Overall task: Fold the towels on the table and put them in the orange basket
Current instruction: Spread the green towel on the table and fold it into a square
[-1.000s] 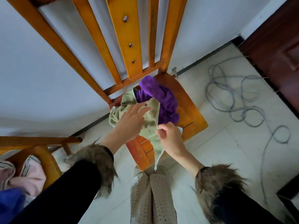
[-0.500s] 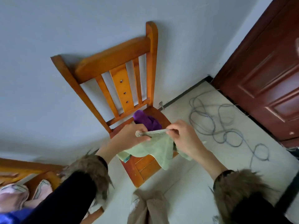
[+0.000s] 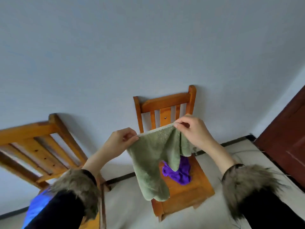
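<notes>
Head camera view, looking forward and down at two raised hands. The left hand (image 3: 118,142) pinches one top corner of a green towel (image 3: 153,161) between thumb and curled fingers. The right hand (image 3: 192,131) pinches the other top corner the same way, a little higher and farther away. The top hem runs taut between them, and the rest of the towel hangs free in the air in soft, uneven lobes, one side bunched under the right hand.

This looks like the opening step of folding: the towel is lifted and held up by its top edge, not yet folded. The next move likely calls for shaking it flat, then bringing the two corners together evenly.

The towel is thick, fluffy terry with a pale stitched hem. Both wrists wear shaggy brown fur cuffs (image 3: 77,187) on dark sleeves.

Behind the towel, against a plain pale wall, stands an orange-brown wooden chair (image 3: 186,192) with a slatted back. A crumpled purple towel (image 3: 179,172) lies on its seat, partly hidden by the green one. A second wooden chair (image 3: 41,142) of the same kind stands at the left, with something blue (image 3: 38,205) below it, blurred. A dark reddish door (image 3: 287,139) is at the right. No orange basket is in view.
</notes>
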### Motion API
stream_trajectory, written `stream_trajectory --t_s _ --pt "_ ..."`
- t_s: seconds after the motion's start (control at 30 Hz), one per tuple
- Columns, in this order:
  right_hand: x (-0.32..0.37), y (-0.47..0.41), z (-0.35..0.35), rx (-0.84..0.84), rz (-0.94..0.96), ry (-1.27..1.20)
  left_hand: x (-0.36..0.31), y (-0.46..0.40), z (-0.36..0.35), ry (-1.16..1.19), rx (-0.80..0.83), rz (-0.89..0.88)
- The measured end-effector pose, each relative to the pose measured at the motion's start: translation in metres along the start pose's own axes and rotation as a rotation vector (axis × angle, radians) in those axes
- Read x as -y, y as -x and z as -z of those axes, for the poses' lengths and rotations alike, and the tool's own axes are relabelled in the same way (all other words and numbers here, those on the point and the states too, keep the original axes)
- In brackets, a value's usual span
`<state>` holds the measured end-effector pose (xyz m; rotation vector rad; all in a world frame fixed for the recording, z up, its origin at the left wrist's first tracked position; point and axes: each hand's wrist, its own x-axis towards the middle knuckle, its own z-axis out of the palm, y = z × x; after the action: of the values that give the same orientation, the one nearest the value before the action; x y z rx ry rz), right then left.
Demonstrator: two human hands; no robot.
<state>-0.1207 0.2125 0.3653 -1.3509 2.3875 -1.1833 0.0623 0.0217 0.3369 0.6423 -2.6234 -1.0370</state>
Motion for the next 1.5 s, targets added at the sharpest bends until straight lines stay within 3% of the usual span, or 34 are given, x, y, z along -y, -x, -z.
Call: stream_trajectory --t_s 0.3,0.4,0.8,1.1,1.37,1.5 --pt "0.119 0.028 -0.056 0.21 0.337 -0.027 -0.008 0.178 0.078 -0.043 -0.376 0.208" --pt "0.168 0.044 -0.092 0.313 0.421 -0.058 0.0 0.248 0.103 -0.03 -0.537 0.318" --pt "0.399 0.139 -0.264 0.582 0.724 -0.185 0.05 0.515 0.207 -0.202 -0.923 0.677" --pt "0.578 0.231 -0.417 0.706 0.886 -0.265 0.11 0.714 0.295 -0.182 -1.068 0.871" --pt "0.694 0.289 -0.513 0.756 0.982 -0.368 0.155 0.822 0.349 -0.252 -1.251 0.983" --pt "0.748 0.304 -0.577 0.861 0.971 -0.419 0.194 0.869 0.373 -0.263 -1.272 1.053"
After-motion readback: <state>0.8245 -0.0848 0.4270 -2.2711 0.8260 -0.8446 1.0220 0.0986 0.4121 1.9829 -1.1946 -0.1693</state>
